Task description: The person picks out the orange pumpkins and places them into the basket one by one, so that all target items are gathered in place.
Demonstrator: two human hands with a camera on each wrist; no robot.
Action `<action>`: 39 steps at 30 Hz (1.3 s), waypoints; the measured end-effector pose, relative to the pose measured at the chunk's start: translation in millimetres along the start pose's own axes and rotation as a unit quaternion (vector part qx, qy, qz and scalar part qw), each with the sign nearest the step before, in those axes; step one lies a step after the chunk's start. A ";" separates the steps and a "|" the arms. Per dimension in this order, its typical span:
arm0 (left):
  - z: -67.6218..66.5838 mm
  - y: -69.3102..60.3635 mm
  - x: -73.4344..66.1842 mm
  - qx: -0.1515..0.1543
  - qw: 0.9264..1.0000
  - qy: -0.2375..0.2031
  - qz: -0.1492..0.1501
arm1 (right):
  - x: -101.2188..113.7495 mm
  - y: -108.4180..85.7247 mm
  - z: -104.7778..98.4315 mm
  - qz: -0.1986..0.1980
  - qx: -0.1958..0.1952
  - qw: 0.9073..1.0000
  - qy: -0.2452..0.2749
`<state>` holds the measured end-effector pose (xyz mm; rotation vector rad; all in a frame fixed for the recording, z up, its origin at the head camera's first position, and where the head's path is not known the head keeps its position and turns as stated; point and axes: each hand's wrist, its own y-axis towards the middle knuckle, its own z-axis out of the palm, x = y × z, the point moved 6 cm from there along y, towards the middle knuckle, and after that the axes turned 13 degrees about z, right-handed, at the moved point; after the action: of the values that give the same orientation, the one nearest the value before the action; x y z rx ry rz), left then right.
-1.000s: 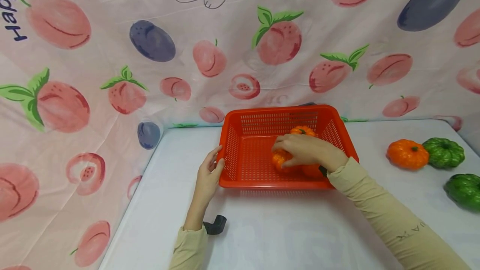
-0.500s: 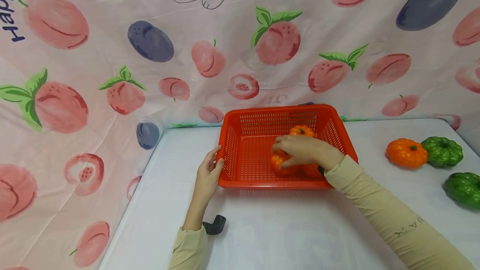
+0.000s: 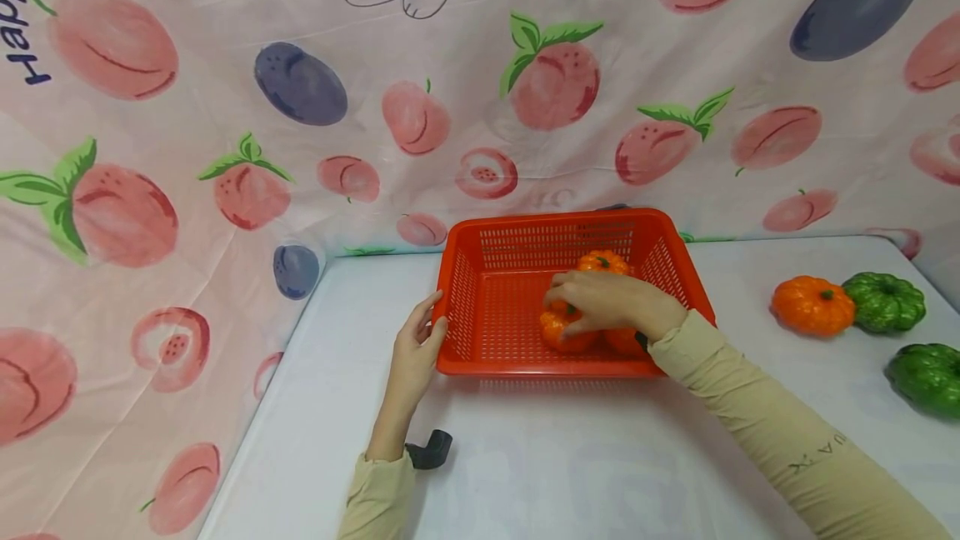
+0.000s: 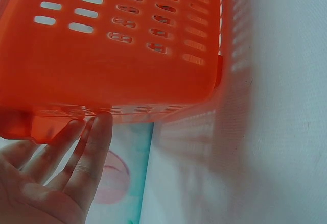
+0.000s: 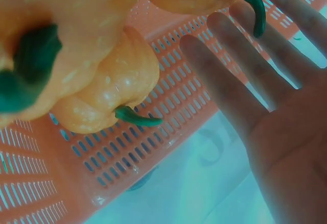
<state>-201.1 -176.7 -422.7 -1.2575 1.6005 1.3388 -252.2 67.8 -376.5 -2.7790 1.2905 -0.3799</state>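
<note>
Currently, leftmost orange pumpkin (image 3: pixel 557 332) in the red plastic basket (image 3: pixel 510 307) lies just below the right hand (image 3: pixel 609 298) — nearer than the left hand (image 3: pixel 415 348), at the basket's left rim. Right fingers straight, spread apart — contact unclear; left fingers extended.

bskt (image 3: pixel 502 307) on tbl (image 3: pixel 570 457) | pumpkins (image 3: pixel 558 333) inside, mid-R | 3 loose pumpkins (image 3: pixel 813 307) R of bskt | cloth (image 3: pixel 480 107) bhnd
</note>
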 end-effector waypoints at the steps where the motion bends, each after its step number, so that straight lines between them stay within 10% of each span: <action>1: 0.0 -0.1 -0.2 0.000 1.000 0.000 0.000 | -0.1 -0.2 -0.3 0.002 0.000 1.000 0.000; 39: 0.2 -0.1 4.8 0.003 1.000 -0.019 -0.007 | -26.5 -39.2 -32.1 0.060 -0.062 0.996 -0.004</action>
<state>-202.5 -177.6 -427.2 -1.2306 1.5655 1.3414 -247.3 115.1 -344.8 -2.7799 1.5193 -0.2897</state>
